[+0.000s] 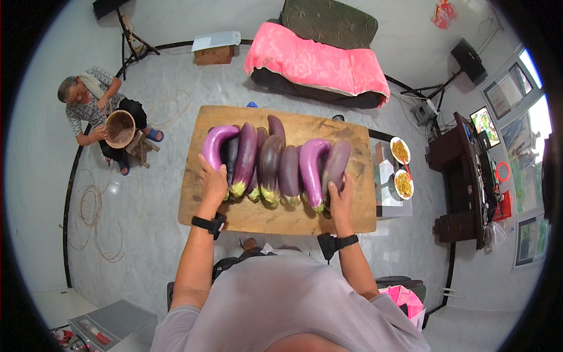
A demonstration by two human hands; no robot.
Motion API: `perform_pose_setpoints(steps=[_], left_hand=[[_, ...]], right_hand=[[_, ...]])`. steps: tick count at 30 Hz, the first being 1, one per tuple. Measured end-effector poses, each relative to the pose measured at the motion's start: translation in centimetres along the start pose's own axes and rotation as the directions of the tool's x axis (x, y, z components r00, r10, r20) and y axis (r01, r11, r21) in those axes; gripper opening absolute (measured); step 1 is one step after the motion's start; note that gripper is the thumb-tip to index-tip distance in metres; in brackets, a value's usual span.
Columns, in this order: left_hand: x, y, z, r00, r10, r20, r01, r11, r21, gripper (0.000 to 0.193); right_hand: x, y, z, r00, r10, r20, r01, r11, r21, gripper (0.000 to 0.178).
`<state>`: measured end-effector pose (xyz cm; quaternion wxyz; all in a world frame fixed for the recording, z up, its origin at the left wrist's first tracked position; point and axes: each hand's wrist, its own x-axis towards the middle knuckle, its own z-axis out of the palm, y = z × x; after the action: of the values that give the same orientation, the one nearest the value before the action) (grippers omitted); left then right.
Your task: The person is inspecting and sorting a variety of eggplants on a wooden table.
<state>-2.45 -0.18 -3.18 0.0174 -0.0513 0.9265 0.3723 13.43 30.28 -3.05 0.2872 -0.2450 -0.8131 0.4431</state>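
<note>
A row of several purple eggplants lies side by side across a wooden board (275, 226), most stem ends toward me. At the left end, my left hand (213, 180) has its fingers and thumb around the lower part of a curved, light purple eggplant (216, 141). On the opposite end, my right hand (341, 199) grips the lower end of a dull purple eggplant (336, 161), thumb in front and fingers along its outer side. A second curved, bright purple eggplant (311, 170) lies just left of it. Darker eggplants (271, 164) fill the middle, some partly overlapping.
Two bowls of food (400, 151) stand on a side table (399, 209) right of the board. A seated person (97, 100) at far left holds a woven basket (120, 129). Coiled cane strips (91, 205) lie on the floor. A pink-covered sofa (316, 58) stands beyond.
</note>
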Motion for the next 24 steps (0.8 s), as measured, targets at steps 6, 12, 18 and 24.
perform_pose_setpoints(steps=[6, 12, 18, 24], left_hand=[[0.2, -0.3, 0.0, 0.998, 0.050, -0.028, -0.050, 0.999, 0.012, 0.080], [0.3, -0.2, -0.2, 0.999, 0.036, -0.025, -0.036, 0.999, 0.005, 0.081], [0.2, -0.2, -0.4, 1.000, 0.020, -0.018, -0.020, 1.000, -0.005, 0.082], [0.6, -1.6, -0.2, 0.994, 0.104, -0.035, -0.107, 0.989, -0.099, 0.088]], right_hand=[[1.1, -0.1, -0.3, 0.988, 0.084, 0.133, -0.100, 0.988, 0.115, 0.058], [1.2, 0.4, -0.6, 0.987, 0.128, 0.096, -0.149, 0.954, 0.260, 0.041], [0.5, 0.7, -1.3, 0.978, 0.207, 0.036, -0.210, 0.966, 0.152, 0.035], [2.8, -3.0, -3.0, 0.923, -0.343, 0.173, 0.384, 0.824, -0.416, 0.061]])
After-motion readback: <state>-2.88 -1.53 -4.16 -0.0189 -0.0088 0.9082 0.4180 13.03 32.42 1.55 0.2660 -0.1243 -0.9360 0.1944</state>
